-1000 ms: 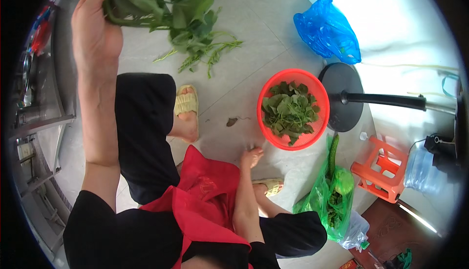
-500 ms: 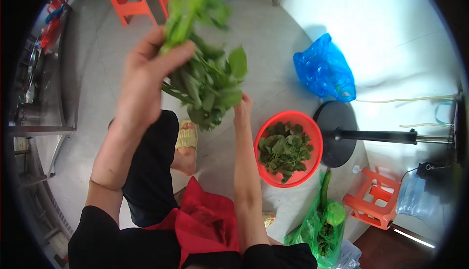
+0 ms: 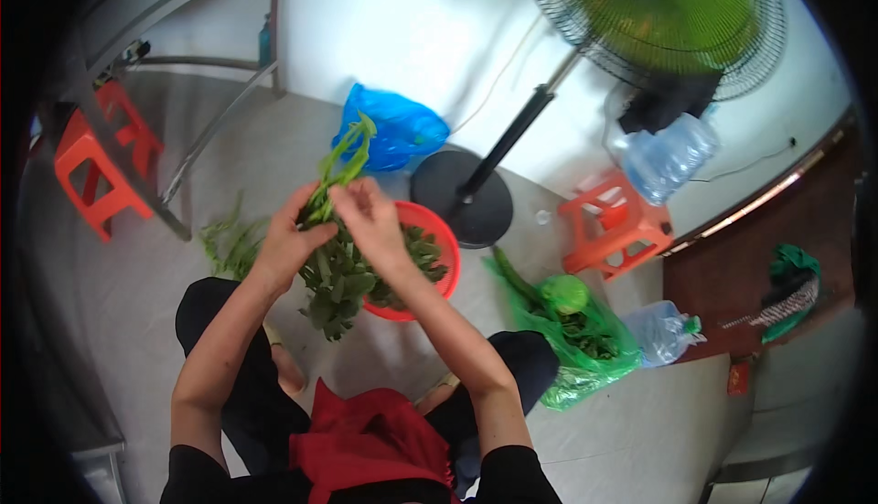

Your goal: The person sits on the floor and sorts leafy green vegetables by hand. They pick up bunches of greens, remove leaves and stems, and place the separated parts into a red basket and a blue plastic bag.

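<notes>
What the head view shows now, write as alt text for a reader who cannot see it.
A person's left hand grips a bunch of leafy greens, the right hand at its stems, partly hiding a red basket of leaves. Beyond are a blue plastic bag and a standing fan; a green bag of vegetables lies to the right.

Smooth grey floor [image 3: 549, 449] with a dull sheen; toward its wall edge, a glossy, crinkled blue plastic bag [image 3: 393, 134], matt black fan base [image 3: 437, 198] and smooth orange plastic stool [image 3: 647, 227]; red plastic basket [image 3: 453, 257]; matt leafy greens [image 3: 334, 275]; matt red cloth apron [image 3: 375, 440]
</notes>
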A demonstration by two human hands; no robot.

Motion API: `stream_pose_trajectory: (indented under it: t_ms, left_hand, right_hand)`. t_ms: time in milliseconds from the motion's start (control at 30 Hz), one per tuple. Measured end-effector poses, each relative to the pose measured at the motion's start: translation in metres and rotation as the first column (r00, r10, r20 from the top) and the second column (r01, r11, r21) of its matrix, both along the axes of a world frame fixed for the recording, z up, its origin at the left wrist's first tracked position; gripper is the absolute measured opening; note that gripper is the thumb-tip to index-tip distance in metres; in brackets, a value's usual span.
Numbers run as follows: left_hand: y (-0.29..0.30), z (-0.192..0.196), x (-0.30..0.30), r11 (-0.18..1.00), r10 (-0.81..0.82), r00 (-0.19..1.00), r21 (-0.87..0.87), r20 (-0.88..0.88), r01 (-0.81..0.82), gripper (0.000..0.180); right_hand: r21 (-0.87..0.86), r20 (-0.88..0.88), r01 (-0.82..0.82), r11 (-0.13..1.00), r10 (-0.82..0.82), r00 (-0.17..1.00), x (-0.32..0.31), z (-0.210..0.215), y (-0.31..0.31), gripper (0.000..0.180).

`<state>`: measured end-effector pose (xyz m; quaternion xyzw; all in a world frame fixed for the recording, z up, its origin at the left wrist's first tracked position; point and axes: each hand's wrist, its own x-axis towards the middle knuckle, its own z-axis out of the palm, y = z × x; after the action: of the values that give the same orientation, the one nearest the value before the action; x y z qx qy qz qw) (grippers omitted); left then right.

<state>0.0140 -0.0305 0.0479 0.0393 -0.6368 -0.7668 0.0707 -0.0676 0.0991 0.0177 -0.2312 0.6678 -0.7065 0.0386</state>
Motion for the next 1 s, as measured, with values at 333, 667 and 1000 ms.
stream_pose_trajectory:
  t_ms: [333, 667, 1000]
  left_hand:
    - [0.042, 0.003, -0.018, 0.983, -0.154, 0.986, 0.091, -0.064, 0.159, 0.037]
    - [0.016, -0.004, -0.034, 0.981, -0.119, 0.992, 0.149, -0.028, 0.122, 0.029]
    - [-0.018, -0.030, -0.045, 0.780, 0.296, 0.947, -0.541, -0.124, -0.314, 0.048]
  right_hand:
    - [0.248, -0.001, 0.004, 0.969, -0.004, 1.000, 0.036, 0.020, 0.079, 0.017]
    - [-0.141, 0.330, -0.021, 0.990, 0.067, 0.942, 0.018, 0.041, 0.093, 0.017]
    - [-0.158, 0.475, -0.042, 0.987, 0.113, 0.873, 0.003, 0.023, 0.077, 0.015]
